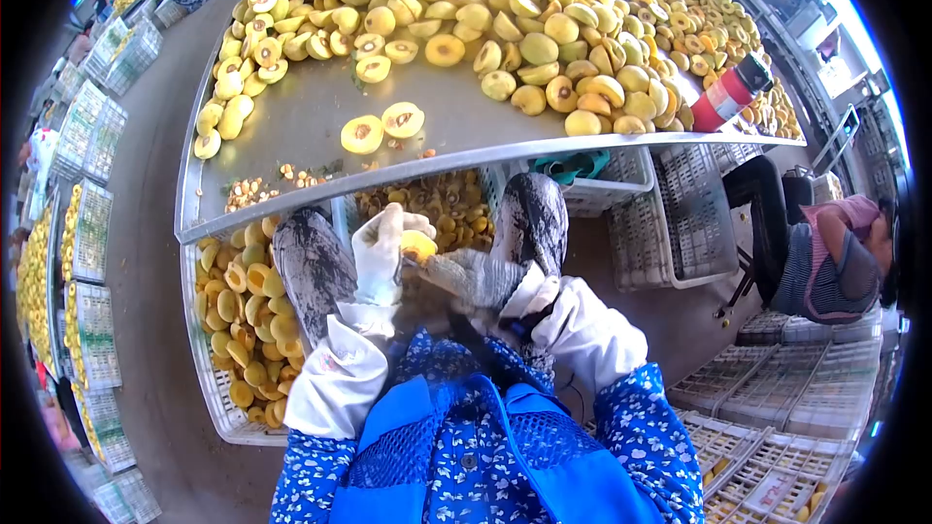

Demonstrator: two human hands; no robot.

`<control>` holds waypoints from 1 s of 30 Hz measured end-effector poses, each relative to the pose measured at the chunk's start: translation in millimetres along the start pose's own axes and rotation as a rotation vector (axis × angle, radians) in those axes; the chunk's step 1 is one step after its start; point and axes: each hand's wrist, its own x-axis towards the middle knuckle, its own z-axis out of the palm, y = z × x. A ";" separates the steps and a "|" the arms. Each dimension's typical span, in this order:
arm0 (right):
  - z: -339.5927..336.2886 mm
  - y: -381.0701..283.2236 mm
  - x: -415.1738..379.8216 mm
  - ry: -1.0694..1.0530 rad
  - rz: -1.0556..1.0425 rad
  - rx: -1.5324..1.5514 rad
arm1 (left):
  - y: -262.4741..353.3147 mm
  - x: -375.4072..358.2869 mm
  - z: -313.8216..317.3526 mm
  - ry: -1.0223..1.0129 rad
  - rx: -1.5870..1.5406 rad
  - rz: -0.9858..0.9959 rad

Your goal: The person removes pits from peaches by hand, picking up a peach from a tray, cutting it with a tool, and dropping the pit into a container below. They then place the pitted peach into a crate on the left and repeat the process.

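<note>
My left hand (381, 245), in a pale glove, grips a yellow peach half (418, 245) above my lap, just below the table edge. Close against the fruit is my right hand (473, 277), in a greyish glove with its fingers curled; what it holds is hidden. On the metal table (311, 116) in front of me, two cut peach halves (382, 126) lie face up with brown centres. Behind them spreads a big heap of peach halves (437, 0).
A white crate (216, 403) of hollowed halves stands at my left. Another container under the table holds fruit pieces (437, 204). Small pit bits (250, 196) lie near the table's front edge. A red bottle (723, 99) stands at right, and a seated person (825, 257) is beyond stacked crates (680, 223).
</note>
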 end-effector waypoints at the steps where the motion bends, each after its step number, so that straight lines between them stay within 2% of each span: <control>1: 0.9 5.0 -0.9 -0.033 0.022 0.150 | 5.9 -1.4 4.1 0.002 -0.098 -0.067; 3: 3.1 15.2 -3.0 -0.088 0.082 0.451 | 6.9 -3.0 7.1 0.035 -0.215 -0.101; 4: 12.5 35.1 10.2 0.096 -0.145 0.325 | 7.8 -5.0 6.0 0.046 -0.244 -0.138; 6: 25.6 41.9 17.8 0.218 -0.297 0.168 | 4.1 -11.1 0.1 0.069 -0.292 -0.210; 8: 21.7 25.6 10.1 0.096 -0.169 0.091 | -1.3 -8.2 -4.2 0.077 -0.340 -0.256; 10: 28.6 22.5 9.2 0.125 -0.129 0.106 | 1.5 -8.8 -4.5 0.097 -0.302 -0.291; 11: 30.8 21.1 7.2 0.139 -0.106 0.108 | 1.6 -10.5 -5.4 0.063 -0.448 -0.348; 12: 32.1 19.5 2.4 0.137 -0.267 -0.140 | 1.0 -13.4 -7.9 0.028 -0.597 -0.406; 13: 24.6 30.8 6.8 0.134 -0.289 -0.402 | 0.0 -16.1 -10.7 -0.009 -0.745 -0.462; 14: 15.1 51.3 15.6 0.150 -0.599 -0.742 | -2.2 -16.4 -14.3 0.028 -0.791 -0.530; 15: 13.0 56.3 21.0 0.166 -0.916 -1.076 | -5.8 -12.9 -17.9 -0.037 -0.772 -0.470; 17: 16.2 49.2 16.0 0.089 -0.544 -0.810 | -13.2 -9.5 -25.4 -0.156 -0.727 -0.362; 19: 5.6 45.6 13.0 0.034 -0.669 -1.080 | -8.1 -2.7 -30.2 -0.133 -0.609 -0.172; 21: 22.2 -4.6 0.5 0.011 0.144 -1.385 | 4.9 3.7 -34.2 -0.008 -0.656 -0.113; 22: 5.0 24.4 7.4 0.079 0.096 -1.598 | 10.1 2.2 -36.1 0.105 -0.676 -0.098; 23: -6.4 51.8 3.9 0.213 -0.062 -1.976 | 9.0 2.1 -40.1 0.160 -0.537 -0.036; 24: -12.9 71.4 -1.4 0.431 -0.183 -2.328 | 5.8 3.8 -46.3 0.227 -0.395 0.033; 26: -13.3 64.1 0.9 0.405 -0.413 -2.136 | 5.2 -7.3 -62.2 0.434 -0.103 0.217; 27: -10.5 61.3 3.5 0.361 -0.511 -1.963 | 15.2 -20.4 -74.1 0.522 -0.017 0.214; 29: -7.3 69.6 12.2 0.309 -0.631 -1.624 | 14.2 -36.3 -136.3 0.721 0.366 0.412; 30: -5.7 75.0 16.7 0.274 -0.672 -1.463 | 27.8 -45.9 -164.3 0.855 0.682 0.368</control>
